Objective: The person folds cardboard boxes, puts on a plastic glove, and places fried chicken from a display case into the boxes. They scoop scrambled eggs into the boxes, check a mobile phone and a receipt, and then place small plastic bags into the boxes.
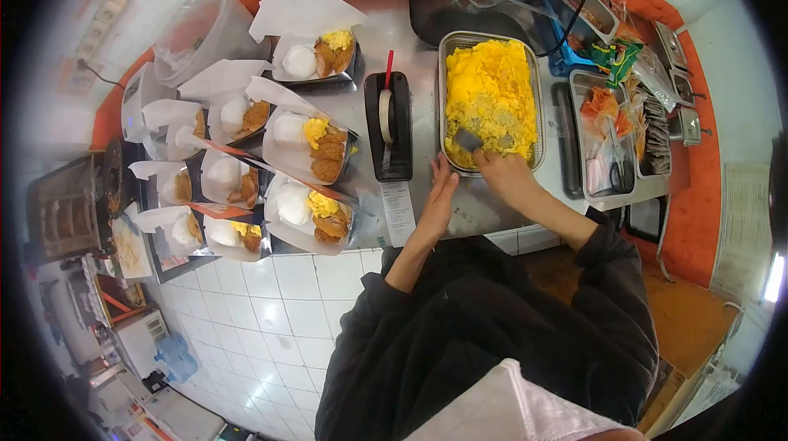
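We see the right hand (502,178) grasping a grey tool (469,140) in the yellow food (490,80), by the near edge of the metal tray (539,104) on the steel counter (425,88). The left hand (439,197) lies unclenched and empty at the tray's near left corner (contact is unclear). A hard scrape, we judge, could push food over the rim.

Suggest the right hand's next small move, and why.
Probably lift a scoop of the yellow food: the right hand has the grey utensil in it, at the near end of the tray. Some boxes show yellow food beside the rice, but the middle column's farthest box shows none.
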{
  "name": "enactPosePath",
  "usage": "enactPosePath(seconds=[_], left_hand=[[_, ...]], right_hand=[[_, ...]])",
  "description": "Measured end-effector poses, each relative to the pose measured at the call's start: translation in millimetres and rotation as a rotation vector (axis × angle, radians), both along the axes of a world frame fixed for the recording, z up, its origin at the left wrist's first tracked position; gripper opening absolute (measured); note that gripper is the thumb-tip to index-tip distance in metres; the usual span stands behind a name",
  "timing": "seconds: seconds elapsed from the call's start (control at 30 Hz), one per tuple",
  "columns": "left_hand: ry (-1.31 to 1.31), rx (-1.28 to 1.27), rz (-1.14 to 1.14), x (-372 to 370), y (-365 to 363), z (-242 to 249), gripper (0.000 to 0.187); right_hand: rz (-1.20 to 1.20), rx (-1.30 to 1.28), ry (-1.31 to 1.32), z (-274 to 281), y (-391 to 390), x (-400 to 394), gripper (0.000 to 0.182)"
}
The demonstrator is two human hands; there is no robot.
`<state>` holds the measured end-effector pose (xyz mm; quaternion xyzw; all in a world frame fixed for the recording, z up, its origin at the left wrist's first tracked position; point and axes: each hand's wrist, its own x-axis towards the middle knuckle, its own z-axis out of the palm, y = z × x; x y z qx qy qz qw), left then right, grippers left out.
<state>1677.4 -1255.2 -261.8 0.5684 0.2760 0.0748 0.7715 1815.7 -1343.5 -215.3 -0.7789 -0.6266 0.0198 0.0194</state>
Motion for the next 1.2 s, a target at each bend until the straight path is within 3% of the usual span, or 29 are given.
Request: enactPosePath(seconds=[0.13,0.23,0.3,0.33,0.4,0.43,0.5,0.53,0.6,0.63,0.7,0.87,0.97,1.03,1.07,1.13,1.2], left_hand=[[0.010,0.013,0.001,1,-1,-2,0.058],[-0.025,0.000,-0.005,0,-2,-11,0.059],[-0.011,0.024,-0.020,1,-4,-13,0.059],[0.006,0.048,-0.037,1,-4,-13,0.059],[0.014,0.067,-0.050,2,-4,-13,0.060],[0.017,0.091,-0.065,2,-2,-12,0.060],[0.031,0.101,-0.073,2,-2,-5,0.060],[0.046,0.111,-0.086,1,-2,-3,0.060],[0.021,0.111,-0.089,2,-1,-7,0.060],[0.004,0.111,-0.095,1,0,-8,0.061],[-0.033,0.109,-0.104,1,5,-9,0.061],[-0.036,0.087,-0.072,-1,2,-6,0.060],[0.043,0.178,-0.041,-18,9,27,0.060],[-0.200,0.376,0.058,-38,20,78,0.059],[-0.184,0.387,0.089,-50,33,94,0.059],[0.024,1.176,0.171,-77,71,115,0.056],[0.120,1.288,0.280,-101,106,104,0.053]], right_hand=[[0.131,-0.012,0.019,-10,-1,5,0.019],[-0.057,-0.151,0.184,-5,-3,-5,0.018],[0.212,-0.195,0.121,-1,-2,-7,0.017],[0.213,-0.194,0.121,4,0,-1,0.017],[0.202,-0.205,0.456,13,8,24,0.013],[0.204,-0.203,0.456,1,11,37,0.013],[0.312,0.204,0.569,-19,12,58,0.013],[0.314,0.203,0.565,-19,7,64,0.013],[-0.193,-0.039,1.175,-16,2,73,0.021],[-0.188,-0.040,1.176,-19,-3,76,0.021],[-0.421,-0.085,1.457,-28,-14,78,0.026],[-0.522,0.197,1.263,-23,-34,54,0.026],[-0.649,0.424,1.184,-3,-32,40,0.026],[-0.591,0.521,1.255,28,-19,25,0.024],[-0.538,0.522,1.393,42,-11,19,0.024],[-0.460,0.574,1.474,73,18,-11,0.024],[-0.373,0.494,1.544,84,51,-33,0.024]])
